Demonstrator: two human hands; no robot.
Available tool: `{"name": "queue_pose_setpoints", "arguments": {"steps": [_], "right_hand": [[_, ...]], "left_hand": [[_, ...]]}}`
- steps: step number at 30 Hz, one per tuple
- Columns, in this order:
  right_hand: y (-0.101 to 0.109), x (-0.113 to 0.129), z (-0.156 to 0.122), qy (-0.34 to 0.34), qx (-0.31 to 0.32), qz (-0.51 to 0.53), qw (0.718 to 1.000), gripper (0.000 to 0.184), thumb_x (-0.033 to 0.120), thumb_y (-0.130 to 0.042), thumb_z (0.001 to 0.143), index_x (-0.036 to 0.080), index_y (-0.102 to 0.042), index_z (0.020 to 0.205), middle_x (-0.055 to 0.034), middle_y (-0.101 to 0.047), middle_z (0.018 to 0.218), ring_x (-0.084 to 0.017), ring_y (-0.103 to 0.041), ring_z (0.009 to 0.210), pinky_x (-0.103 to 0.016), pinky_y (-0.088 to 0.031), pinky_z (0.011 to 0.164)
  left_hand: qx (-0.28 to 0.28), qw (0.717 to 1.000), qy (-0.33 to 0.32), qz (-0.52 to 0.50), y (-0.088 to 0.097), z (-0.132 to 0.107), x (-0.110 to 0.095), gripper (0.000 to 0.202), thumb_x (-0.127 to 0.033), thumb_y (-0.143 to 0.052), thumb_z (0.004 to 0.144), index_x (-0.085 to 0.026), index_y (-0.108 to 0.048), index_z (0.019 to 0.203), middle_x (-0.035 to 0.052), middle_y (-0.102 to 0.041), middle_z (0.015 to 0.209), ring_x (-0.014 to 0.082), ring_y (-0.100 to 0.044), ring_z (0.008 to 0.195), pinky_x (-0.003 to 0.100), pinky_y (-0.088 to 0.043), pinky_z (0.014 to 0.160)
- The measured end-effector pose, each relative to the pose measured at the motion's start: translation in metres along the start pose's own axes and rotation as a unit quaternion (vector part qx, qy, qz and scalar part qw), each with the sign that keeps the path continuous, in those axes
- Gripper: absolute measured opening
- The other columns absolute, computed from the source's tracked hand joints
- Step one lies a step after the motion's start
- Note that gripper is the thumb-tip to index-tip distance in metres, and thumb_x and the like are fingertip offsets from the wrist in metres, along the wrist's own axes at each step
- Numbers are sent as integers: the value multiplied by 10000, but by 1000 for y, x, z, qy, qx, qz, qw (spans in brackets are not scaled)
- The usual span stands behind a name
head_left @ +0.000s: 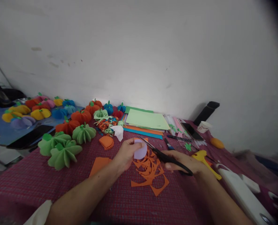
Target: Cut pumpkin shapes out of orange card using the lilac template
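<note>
As I stand watching, a dark-red checked cloth (121, 195) spreads below | loose orange cut-out paper scraps (148, 172) lie on it in a heap | the right hand (182, 160) is closed around black-handled metal scissors (162, 157) | the left hand (126, 153) is clamped on a small round lilac paper (141, 153), over the scraps, near the blades (147, 143)

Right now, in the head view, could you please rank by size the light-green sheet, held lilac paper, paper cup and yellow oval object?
1. Light-green sheet
2. Lilac paper
3. Paper cup and yellow oval object: too alike to rank.
</note>
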State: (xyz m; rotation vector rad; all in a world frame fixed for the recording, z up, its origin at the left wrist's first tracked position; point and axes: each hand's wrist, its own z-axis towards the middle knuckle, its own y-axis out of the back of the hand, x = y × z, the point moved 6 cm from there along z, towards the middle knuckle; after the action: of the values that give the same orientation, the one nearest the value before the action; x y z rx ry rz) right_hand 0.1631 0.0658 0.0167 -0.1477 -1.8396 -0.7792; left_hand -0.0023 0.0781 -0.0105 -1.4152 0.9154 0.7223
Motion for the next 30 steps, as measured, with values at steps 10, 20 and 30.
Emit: {"name": "queue_pose_setpoints", "arguments": {"steps": [10, 20, 30], "right_hand": [[-4, -7, 5, -8, -6, 10, 1000, 445, 540, -515, 758, 129, -533, 927, 21, -433, 652, -97, -388, 555, -215, -348, 514], [-2, -7, 7, -23, -22, 14, 999, 435, 487, -545, 763, 128, -556, 1009, 34, -409, 641, -79, -368, 525, -190, -331, 470], [-2, 3, 7, -1, -2, -5, 1000, 534, 465, -527, 779, 155, -479, 1212, -75, -565, 1082, -258, -497, 988, -381, -420, 831]], "left_hand": [[2, 999, 27, 21, 0, 1, 7, 171, -215, -701, 537, -108, -634, 653, 31, -614, 582, 108, -520, 476, 230, -368, 497], [-18, 998, 35, 47, 1, 0, 7, 148, -199, -678, 522, -104, -642, 630, 31, -609, 555, 108, -505, 453, 229, -357, 480], [-15, 998, 42, 48, -2, -1, 5, 168, -209, -681, 506, -105, -654, 636, 32, -612, 551, 109, -504, 450, 225, -348, 471]]}}
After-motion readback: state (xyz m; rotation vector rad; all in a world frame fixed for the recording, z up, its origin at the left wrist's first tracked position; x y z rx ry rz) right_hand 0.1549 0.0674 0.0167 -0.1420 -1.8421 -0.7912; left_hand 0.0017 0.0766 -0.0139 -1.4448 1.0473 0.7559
